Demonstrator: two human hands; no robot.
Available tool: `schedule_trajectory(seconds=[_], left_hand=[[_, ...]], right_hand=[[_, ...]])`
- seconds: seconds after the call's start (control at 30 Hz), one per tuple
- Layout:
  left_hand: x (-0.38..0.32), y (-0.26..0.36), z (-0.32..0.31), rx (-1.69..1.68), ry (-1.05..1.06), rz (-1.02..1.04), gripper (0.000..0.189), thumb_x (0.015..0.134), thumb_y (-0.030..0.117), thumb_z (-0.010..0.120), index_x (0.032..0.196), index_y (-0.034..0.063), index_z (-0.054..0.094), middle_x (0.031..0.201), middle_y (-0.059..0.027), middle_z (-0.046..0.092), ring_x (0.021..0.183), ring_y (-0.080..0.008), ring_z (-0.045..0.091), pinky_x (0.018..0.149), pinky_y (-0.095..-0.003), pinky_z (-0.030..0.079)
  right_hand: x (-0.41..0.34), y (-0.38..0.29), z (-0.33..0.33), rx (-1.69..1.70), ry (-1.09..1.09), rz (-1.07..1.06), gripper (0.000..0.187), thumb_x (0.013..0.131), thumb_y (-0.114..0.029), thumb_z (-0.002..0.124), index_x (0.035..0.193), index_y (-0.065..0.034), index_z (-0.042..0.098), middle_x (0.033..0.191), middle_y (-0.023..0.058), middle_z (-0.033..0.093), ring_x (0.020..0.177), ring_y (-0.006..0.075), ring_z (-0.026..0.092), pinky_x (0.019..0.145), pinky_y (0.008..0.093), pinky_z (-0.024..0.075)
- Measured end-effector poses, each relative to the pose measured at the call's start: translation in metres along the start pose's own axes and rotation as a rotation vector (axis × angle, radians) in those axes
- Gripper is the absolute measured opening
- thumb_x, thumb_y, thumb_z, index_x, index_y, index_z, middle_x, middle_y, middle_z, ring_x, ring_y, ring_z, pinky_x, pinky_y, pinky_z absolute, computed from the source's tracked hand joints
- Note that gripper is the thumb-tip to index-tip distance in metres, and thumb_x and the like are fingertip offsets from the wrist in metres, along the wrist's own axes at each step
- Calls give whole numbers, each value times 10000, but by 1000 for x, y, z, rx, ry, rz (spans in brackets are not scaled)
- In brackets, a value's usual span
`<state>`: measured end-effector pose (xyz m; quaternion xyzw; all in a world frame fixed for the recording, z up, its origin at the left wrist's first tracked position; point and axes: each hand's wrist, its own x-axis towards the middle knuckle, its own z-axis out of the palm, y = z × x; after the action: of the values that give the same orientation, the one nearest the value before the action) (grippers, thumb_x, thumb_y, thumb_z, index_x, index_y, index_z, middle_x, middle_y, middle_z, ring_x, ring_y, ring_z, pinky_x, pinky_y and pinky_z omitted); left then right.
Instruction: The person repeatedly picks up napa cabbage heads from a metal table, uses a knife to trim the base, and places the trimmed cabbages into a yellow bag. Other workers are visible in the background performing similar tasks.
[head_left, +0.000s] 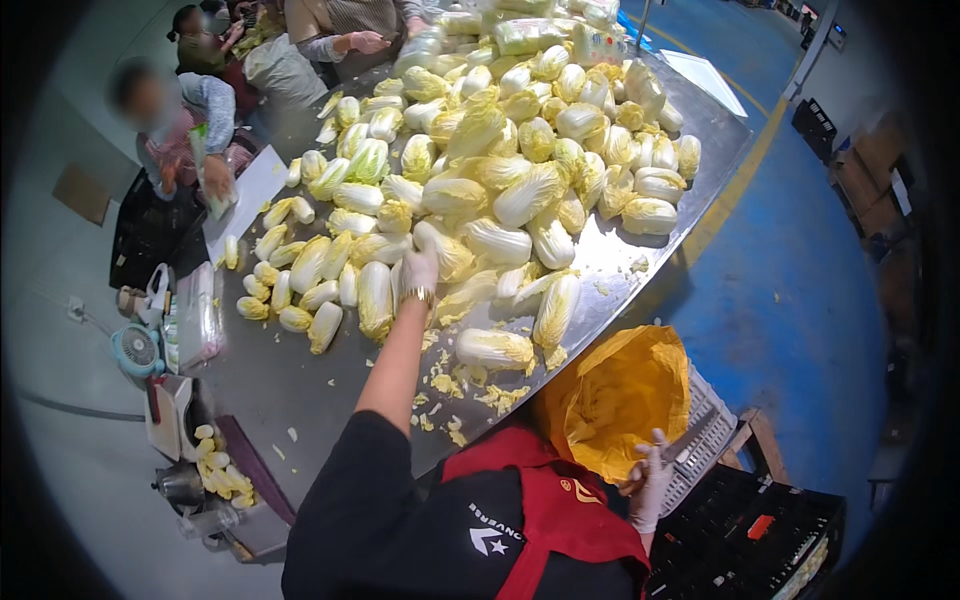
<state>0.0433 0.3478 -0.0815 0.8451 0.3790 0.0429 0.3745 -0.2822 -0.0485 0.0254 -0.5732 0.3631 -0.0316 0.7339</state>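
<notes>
My left hand (418, 266), in a pale glove with a gold-coloured band at the wrist, reaches into a large pile of napa cabbages (529, 195) on a metal table. Its fingers rest at a cabbage in the near part of the pile; whether they grip it is not clear. Low on the right, my gloved right hand (651, 484) is shut on a knife (694, 436), beside an open orange woven sack (667, 375). One cabbage (495, 349) lies apart near the table's edge, among torn leaf scraps (501, 397).
Below the sack stand a white plastic basket (712, 397) and black crates (750, 525). Co-workers stand across the table; one holds a wrapped cabbage (214, 180) over a white board (251, 199). A small fan (139, 349) is at the left.
</notes>
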Motion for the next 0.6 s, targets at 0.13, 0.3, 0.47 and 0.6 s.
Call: schedule_trajectory(seconds=[0.13, 0.3, 0.47, 0.6], left_hand=[[45, 22, 37, 93, 3, -102, 604, 752, 416, 621, 1100, -74, 568, 1111, -291, 591, 1061, -371, 585, 894, -389, 474], [0, 53, 22, -37, 18, -309, 599, 636, 336, 712, 1100, -26, 601, 1134, -237, 613, 1036, -347, 610, 893, -389, 482], [13, -20, -2, -748, -99, 145, 501, 673, 239, 804, 1029, -63, 622, 949, -119, 662, 793, -200, 638, 705, -313, 504], [-100, 25, -83, -1139, -743, 197, 612, 778, 315, 737, 1222, -38, 507, 1100, -106, 604, 939, -218, 615, 804, -353, 521]], right_hand=[[-7, 26, 15, 33, -62, 75, 342, 916, -166, 556, 1227, -40, 493, 826, 52, 578, 451, 52, 395, 406, 181, 317], [-17, 27, 27, -58, -74, 69, 329, 890, -117, 558, 1196, 1, 531, 743, 42, 587, 469, 40, 414, 423, 174, 292], [-12, 21, 3, -147, -84, 74, 304, 867, -109, 577, 1146, 11, 583, 692, 22, 597, 506, 57, 488, 487, 183, 363], [-4, 27, -27, -430, -95, 45, 251, 882, -130, 576, 1079, 10, 641, 710, 24, 623, 607, 82, 603, 562, 196, 437]])
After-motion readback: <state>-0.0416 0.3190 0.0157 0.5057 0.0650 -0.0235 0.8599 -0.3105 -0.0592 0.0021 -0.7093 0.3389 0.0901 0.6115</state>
